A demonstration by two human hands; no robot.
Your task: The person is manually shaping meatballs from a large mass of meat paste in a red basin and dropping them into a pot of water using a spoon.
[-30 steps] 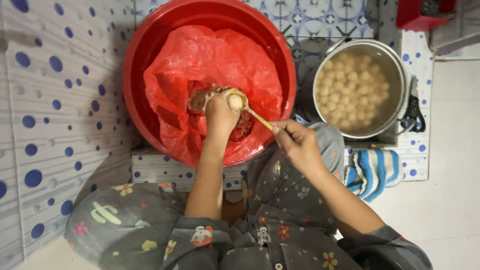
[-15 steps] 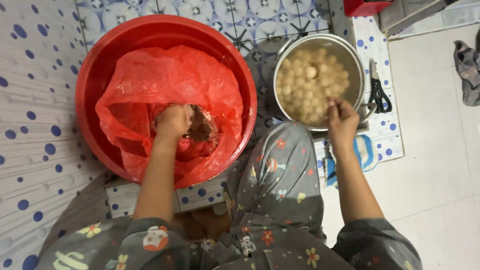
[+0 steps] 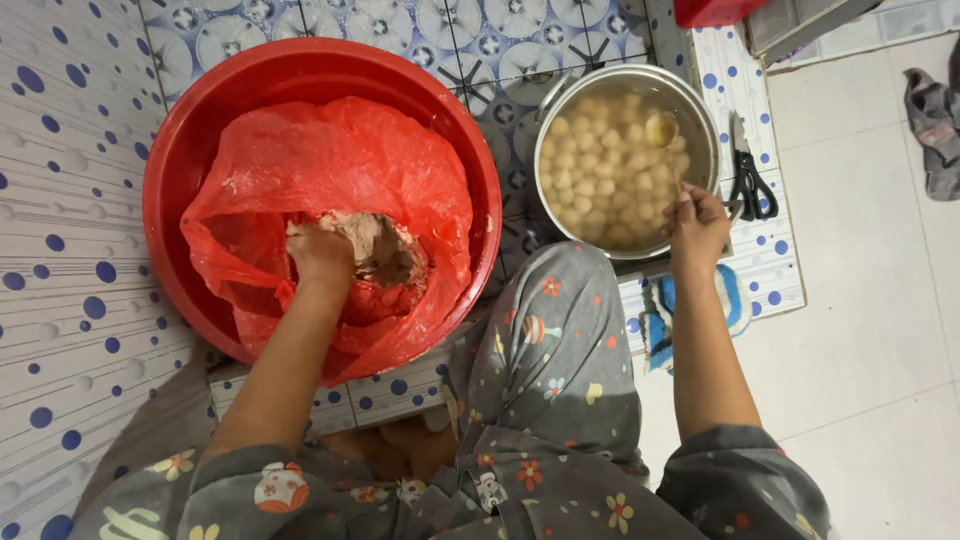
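From the head camera I see my left hand [image 3: 320, 255] dug into the brownish paste [image 3: 385, 250] inside the red plastic bag [image 3: 340, 170] lining the round red basin [image 3: 200, 130], fingers closed on a scoop. My right hand [image 3: 697, 225] pinches a spoon [image 3: 665, 135] over the steel pot of pale balls [image 3: 610, 170], tipped to drop one.

We are on a home kitchen floor: a round red plastic basin [image 3: 200, 130] surrounds our left hand [image 3: 320, 255], a round steel pot of pale balls [image 3: 700, 110] sits just beyond our right hand [image 3: 697, 225], over blue-patterned floor tiles [image 3: 480, 30].
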